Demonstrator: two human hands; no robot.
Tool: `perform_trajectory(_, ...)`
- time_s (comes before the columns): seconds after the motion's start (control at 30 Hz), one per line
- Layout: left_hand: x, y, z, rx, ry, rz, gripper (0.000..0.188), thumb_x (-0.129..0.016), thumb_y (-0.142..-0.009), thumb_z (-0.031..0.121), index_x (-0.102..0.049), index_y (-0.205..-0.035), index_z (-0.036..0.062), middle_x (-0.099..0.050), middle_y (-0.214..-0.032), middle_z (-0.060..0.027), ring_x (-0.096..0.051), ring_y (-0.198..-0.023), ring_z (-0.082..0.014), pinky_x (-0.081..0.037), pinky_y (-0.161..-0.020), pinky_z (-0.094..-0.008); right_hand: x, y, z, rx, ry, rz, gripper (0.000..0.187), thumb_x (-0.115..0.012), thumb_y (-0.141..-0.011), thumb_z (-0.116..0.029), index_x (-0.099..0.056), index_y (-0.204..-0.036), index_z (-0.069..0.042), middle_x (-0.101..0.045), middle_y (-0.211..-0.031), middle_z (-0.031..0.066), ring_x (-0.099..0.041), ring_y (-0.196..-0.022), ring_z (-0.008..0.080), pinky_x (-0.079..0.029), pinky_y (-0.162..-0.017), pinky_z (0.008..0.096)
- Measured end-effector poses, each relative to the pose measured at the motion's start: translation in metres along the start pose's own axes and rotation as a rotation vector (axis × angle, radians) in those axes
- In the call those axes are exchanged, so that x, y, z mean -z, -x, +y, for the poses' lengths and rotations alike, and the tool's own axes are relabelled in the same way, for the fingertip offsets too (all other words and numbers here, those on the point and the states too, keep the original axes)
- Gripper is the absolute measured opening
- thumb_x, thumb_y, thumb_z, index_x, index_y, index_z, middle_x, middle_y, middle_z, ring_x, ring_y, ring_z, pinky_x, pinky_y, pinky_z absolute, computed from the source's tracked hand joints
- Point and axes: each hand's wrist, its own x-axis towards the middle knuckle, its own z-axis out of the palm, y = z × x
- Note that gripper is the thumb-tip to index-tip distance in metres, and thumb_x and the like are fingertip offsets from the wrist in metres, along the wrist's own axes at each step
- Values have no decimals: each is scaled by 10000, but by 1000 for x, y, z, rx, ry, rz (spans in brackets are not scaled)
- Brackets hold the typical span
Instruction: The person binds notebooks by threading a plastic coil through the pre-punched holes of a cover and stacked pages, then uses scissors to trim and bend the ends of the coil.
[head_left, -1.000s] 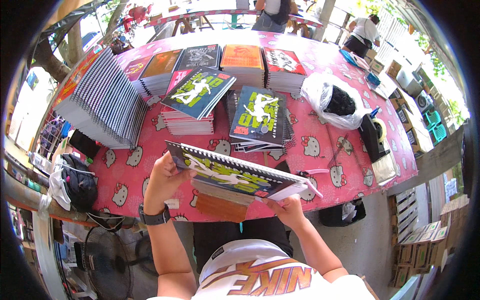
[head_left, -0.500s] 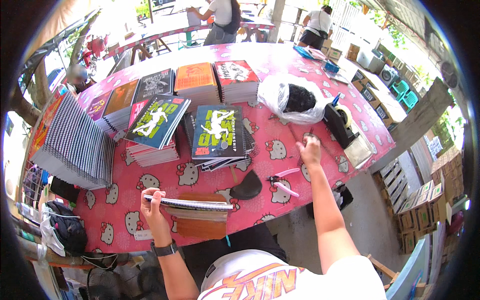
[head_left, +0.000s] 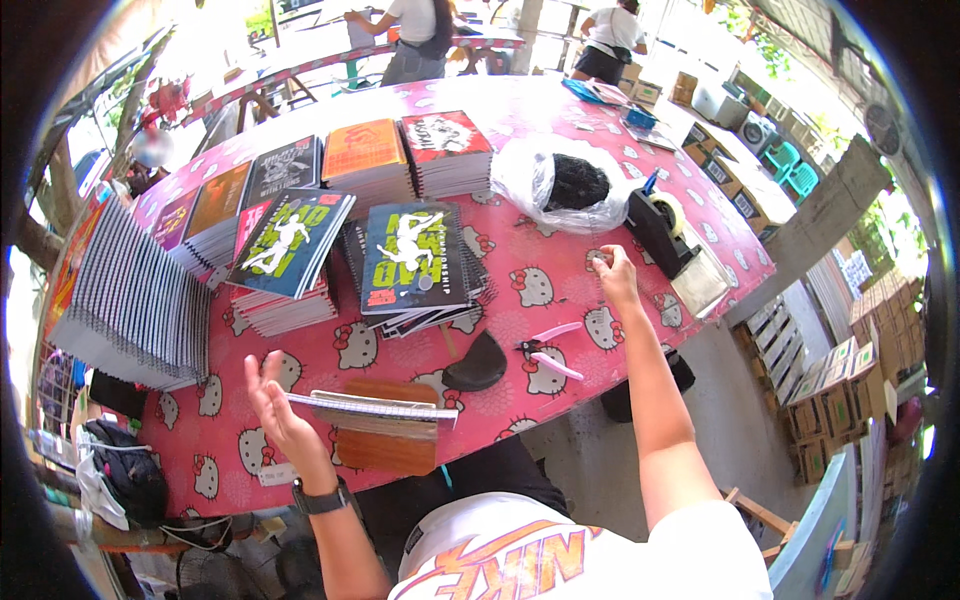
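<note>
Left hand is hanging open, empty, by a notebook; right hand half-curled, hold unclear. Covers are bearing lettering.

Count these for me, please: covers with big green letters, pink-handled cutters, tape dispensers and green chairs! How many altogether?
Covers with big green letters: 2
Pink-handled cutters: 1
Tape dispenser: 1
Green chairs: 2
Total: 6
</note>
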Motion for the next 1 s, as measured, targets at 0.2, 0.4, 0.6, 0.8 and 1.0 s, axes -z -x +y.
perform_trajectory(0.2, -52, 54, 63, -481, -692, -441, 770, -557, -792, 587, -381, -1345, 80, -509, -1260, -80, -415, -1220, -246, 55, -1054, -602, 23, -4, 13, -463, -641, -147, 275, -584, -806, -75, -530, -1067, -8, -604, -841, 63, -591, -683, 128, -498, -607, 257)
perform_trajectory(0.4, -65, 67, 45, -490, -777, -528, 417, -686, -715, 403, -624, -1017, 122, -511, -821, -29, -515, -926, -218, -18, -1074, -601, 45, 64, -105, -208, -787, -510, 355, -517, -844, -114, -441, -1184, -48, -509, -791, 4, -449, -585, 55, -369, -482, 187)
perform_trajectory(0.6, -71, 73, 44, -525, -775, -488, 307, -642, -764, 306, -628, -1012, 125, -564, -878, -14, -516, -984, -195, -65, -1063, -609, 38, 165, -173, 58, -595, -949, 423, -482, -937, -159, -356, -1336, -94, -402, -784, -28, -381, -592, 35, -351, -498, 169)
perform_trajectory(0.8, -50, 53, 51, -439, -382, -633, 216, -675, -730, 84, -638, -941, 113, -633, -1017, -54, -597, -986, -237, -319, -1023, -469, 41, 182, -190, 137, -667, -817, 242, -605, -851, -37, -610, -1092, -58, -597, -902, 55, -567, -768, 107, -457, -670, 223)
perform_trajectory(1.0, -47, 54, 45, -462, -313, -554, 169, -660, -715, -17, -653, -836, 101, -659, -916, -40, -633, -887, -218, -429, -928, -437, 33, 174, -201, 349, -566, -585, 197, -683, -756, 8, -651, -942, -50, -600, -874, 44, -571, -773, 106, -450, -636, 228)
